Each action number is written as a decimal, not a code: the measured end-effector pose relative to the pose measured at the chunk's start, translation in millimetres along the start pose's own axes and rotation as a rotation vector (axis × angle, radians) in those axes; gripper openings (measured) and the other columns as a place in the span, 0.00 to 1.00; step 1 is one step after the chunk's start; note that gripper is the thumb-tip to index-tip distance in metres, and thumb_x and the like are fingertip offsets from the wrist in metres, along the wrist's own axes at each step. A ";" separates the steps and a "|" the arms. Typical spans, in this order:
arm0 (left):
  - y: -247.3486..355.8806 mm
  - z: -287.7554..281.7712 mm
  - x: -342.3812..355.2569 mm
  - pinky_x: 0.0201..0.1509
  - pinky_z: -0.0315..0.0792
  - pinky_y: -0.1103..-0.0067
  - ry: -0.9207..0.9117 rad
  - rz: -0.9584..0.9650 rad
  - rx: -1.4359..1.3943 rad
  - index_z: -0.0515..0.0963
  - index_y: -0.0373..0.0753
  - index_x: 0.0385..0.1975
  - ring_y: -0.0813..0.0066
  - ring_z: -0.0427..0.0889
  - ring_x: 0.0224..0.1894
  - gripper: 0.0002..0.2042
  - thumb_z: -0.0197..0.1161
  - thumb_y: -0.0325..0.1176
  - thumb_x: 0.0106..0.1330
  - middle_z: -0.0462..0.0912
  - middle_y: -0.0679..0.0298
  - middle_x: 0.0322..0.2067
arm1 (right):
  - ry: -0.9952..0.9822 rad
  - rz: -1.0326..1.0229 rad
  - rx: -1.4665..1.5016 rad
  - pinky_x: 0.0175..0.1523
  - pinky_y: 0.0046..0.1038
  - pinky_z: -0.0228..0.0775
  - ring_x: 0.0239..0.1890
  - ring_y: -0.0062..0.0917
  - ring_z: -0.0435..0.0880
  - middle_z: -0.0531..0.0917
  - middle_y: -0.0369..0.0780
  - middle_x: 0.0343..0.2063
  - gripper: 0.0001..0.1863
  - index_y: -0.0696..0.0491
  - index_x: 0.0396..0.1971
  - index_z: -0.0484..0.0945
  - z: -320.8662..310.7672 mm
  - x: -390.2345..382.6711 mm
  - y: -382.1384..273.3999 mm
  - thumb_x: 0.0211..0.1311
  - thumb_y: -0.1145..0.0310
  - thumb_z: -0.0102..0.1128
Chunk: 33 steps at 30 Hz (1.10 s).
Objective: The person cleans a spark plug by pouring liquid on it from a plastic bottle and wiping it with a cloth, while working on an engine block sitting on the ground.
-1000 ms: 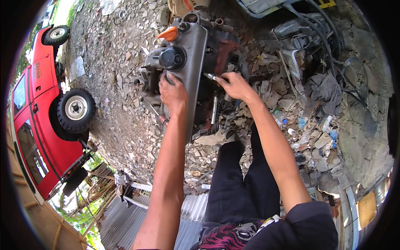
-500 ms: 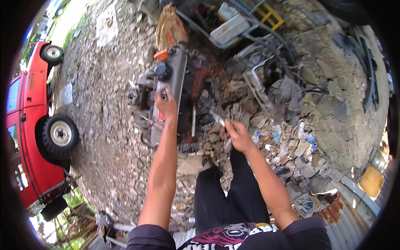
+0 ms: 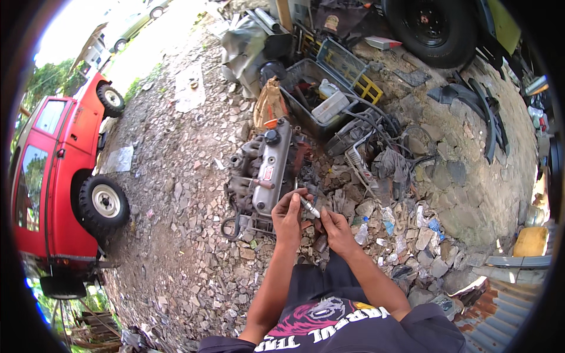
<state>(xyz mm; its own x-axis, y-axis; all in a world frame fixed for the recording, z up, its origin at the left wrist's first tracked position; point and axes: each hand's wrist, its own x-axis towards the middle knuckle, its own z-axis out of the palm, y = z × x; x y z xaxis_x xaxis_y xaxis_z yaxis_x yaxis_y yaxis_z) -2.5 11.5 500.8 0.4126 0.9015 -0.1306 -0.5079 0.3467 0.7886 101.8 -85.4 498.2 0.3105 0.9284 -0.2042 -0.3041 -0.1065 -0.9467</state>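
My left hand [image 3: 290,215] and my right hand [image 3: 334,226] are closed around the two ends of a silver-and-white spark plug [image 3: 310,206], held out above my legs. A dark cylindrical piece [image 3: 321,241] shows under my right fingers, too small to identify. Just beyond my hands lies an engine [image 3: 268,170] with a grey valve cover and black cap [image 3: 271,136]. An orange funnel-like piece [image 3: 271,123] is at its far end. A red-brown tool handle [image 3: 265,184] lies across the cover.
Rubble and stones [image 3: 170,235] surround the engine. A red off-road vehicle [image 3: 53,206] stands left. Behind are a paper sack [image 3: 266,103], a crate of parts [image 3: 300,79], hoses and a large tyre [image 3: 429,29]. A yellow jerrycan [image 3: 529,241] is at right.
My left hand has left the valve cover and now grips the spark plug with my right hand. Both hands have come back toward my body, and the view takes in more of the yard.
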 end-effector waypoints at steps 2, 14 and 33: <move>30.3 2.3 -23.4 0.43 0.80 0.80 -0.010 0.041 -0.020 0.80 0.29 0.50 0.76 0.85 0.41 0.14 0.61 0.34 0.74 0.86 0.58 0.41 | 0.000 -0.006 0.019 0.34 0.20 0.57 0.27 0.14 0.65 0.71 0.29 0.23 0.26 0.56 0.30 0.76 27.1 -16.8 -19.8 0.79 0.49 0.44; 108.2 15.7 -109.8 0.39 0.78 0.77 -0.117 0.068 -0.192 0.72 0.28 0.59 0.74 0.81 0.38 0.21 0.51 0.40 0.78 0.82 0.60 0.41 | -0.077 -0.106 -0.101 0.33 0.20 0.61 0.26 0.12 0.69 0.75 0.30 0.22 0.22 0.59 0.33 0.79 91.0 -86.0 -75.4 0.75 0.52 0.54; 161.4 -1.0 -130.9 0.34 0.80 0.82 0.022 0.006 -0.042 0.82 0.30 0.49 0.80 0.84 0.30 0.13 0.63 0.31 0.70 0.87 0.62 0.37 | -0.174 -0.871 -0.632 0.27 0.25 0.69 0.21 0.20 0.74 0.80 0.37 0.26 0.28 0.51 0.55 0.79 109.3 -67.8 -115.9 0.51 0.73 0.76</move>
<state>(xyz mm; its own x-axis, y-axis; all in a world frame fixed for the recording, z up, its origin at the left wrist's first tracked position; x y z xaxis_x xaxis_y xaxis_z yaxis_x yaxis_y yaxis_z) -139.2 -50.3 644.6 0.3927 0.9090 -0.1398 -0.5419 0.3515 0.7634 17.6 -97.1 649.0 0.0483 0.8063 0.5895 0.4922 0.4944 -0.7165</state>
